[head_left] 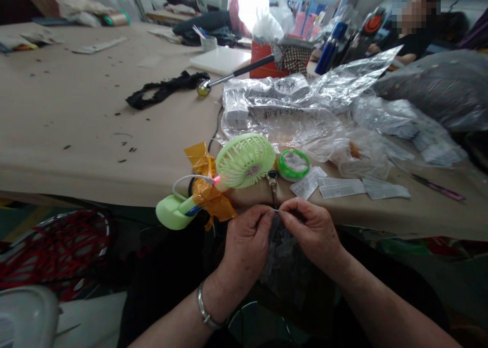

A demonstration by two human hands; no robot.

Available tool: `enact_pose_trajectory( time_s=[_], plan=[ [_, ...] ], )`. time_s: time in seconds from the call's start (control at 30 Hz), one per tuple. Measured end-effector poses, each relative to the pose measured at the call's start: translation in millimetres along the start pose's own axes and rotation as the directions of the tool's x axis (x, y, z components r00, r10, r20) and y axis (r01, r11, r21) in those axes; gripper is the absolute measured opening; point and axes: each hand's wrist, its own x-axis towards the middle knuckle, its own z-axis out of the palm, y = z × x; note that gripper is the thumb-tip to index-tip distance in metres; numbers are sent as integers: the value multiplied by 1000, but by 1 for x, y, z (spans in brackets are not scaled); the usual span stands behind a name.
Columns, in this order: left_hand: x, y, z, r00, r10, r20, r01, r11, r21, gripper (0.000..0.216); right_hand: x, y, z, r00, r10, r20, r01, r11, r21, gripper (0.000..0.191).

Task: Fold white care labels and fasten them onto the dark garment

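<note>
Both hands are down at the near edge of the table (76,124), fingertips meeting. The left hand (244,241) and the right hand (314,231) each pinch an end of a thin pale strand (277,211), thumbs and forefingers closed on it, and the two hands almost touch. The strand is too fine to tell what it is made of. It sits right between them, at 3 o'clock from the left fingertips and 9 o'clock from the right. At 6 o'clock, under the hands, a dark crumpled cloth (284,266) lies in the lap. A silver bracelet (206,312) rings the left wrist. At 12 o'clock from the strand, a small dark metal fitting (273,180) stands at the table edge. At 11 o'clock there's a pale green fan (246,160), its handle wrapped in orange tape (209,198). At 1 o'clock lies a green ring (293,164), with paper labels (341,187) just beside it at 2 o'clock. Clear plastic bags (290,114) are piled farther back.
</note>
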Motion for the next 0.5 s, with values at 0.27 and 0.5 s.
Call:
enact_pose_trajectory(
  time_s=[0.27, 0.5],
  plan=[
    [-13, -4, -5, 989, -100, 109, 107, 993, -57, 17, -8, -9, -25, 981, -186, 58, 193, 967, -166, 3],
    [-17, -27, 3, 975, -189, 119, 201, 975, -91, 21, 39, -8, -58, 833, -553, 6, 415, 618, -667, 23]
  ],
)
